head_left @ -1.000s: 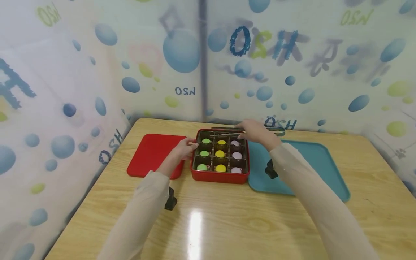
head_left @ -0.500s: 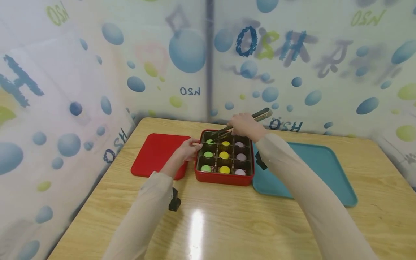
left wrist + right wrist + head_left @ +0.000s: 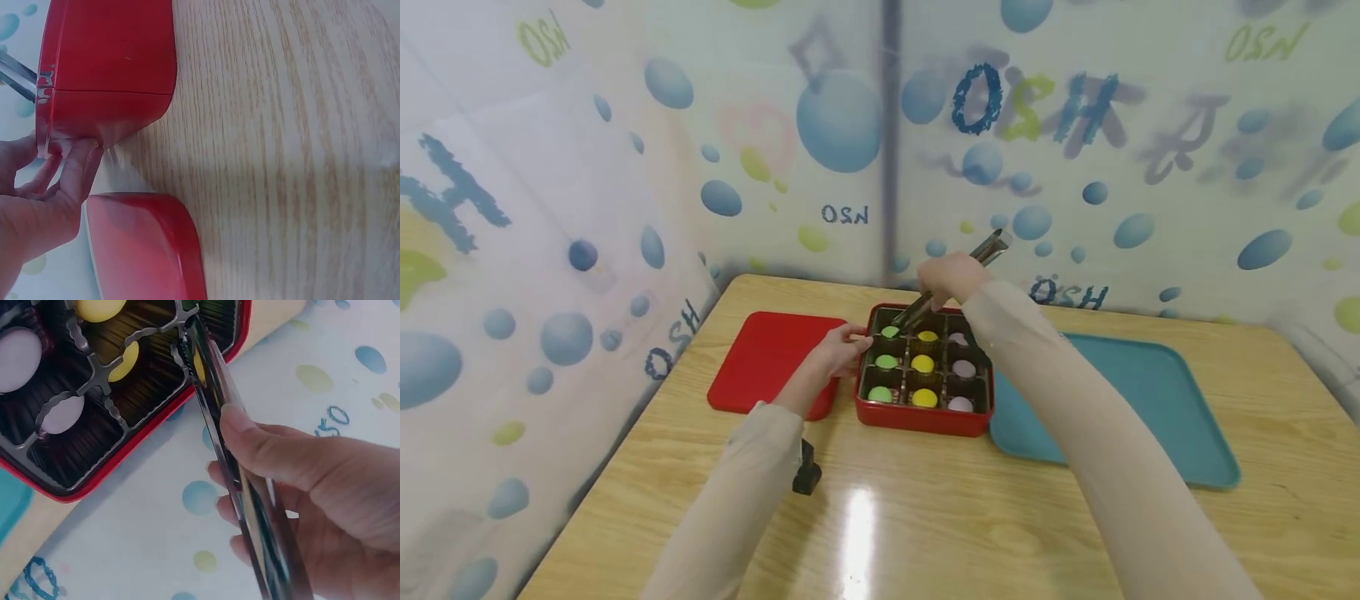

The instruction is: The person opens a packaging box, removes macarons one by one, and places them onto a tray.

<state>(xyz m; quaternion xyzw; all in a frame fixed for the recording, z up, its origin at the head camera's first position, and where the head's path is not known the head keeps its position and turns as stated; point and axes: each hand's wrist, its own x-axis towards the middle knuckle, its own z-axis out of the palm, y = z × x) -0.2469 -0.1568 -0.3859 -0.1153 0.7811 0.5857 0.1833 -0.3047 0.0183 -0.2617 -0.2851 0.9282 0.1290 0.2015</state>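
A red box point(image 3: 925, 422) with a dark divided insert stands on the table. Its compartments hold smooth round pieces in green point(image 3: 886, 362), yellow point(image 3: 922, 363) and pale purple point(image 3: 963, 368). My right hand point(image 3: 951, 277) grips metal tongs point(image 3: 250, 512), thumb on one arm and fingers on the other. The tongs slant down into the far-left compartment, their tips by the green piece point(image 3: 890, 332) there; whether they touch it cannot be told. With my left hand point(image 3: 835, 354) I hold the box's left side, thumb at the rim and fingers against the wall point(image 3: 106, 115).
A red lid point(image 3: 775, 358) lies left of the box, partly behind my left forearm. On the right is a blue tray point(image 3: 1150, 400), partly covered by my right sleeve. A patterned wall point(image 3: 1037, 167) rises just behind the table point(image 3: 955, 517).
My right hand has tipped the tongs from nearly flat above the box to steeply slanted, tips lowered into the far-left compartment. My left hand stays at the box's side.
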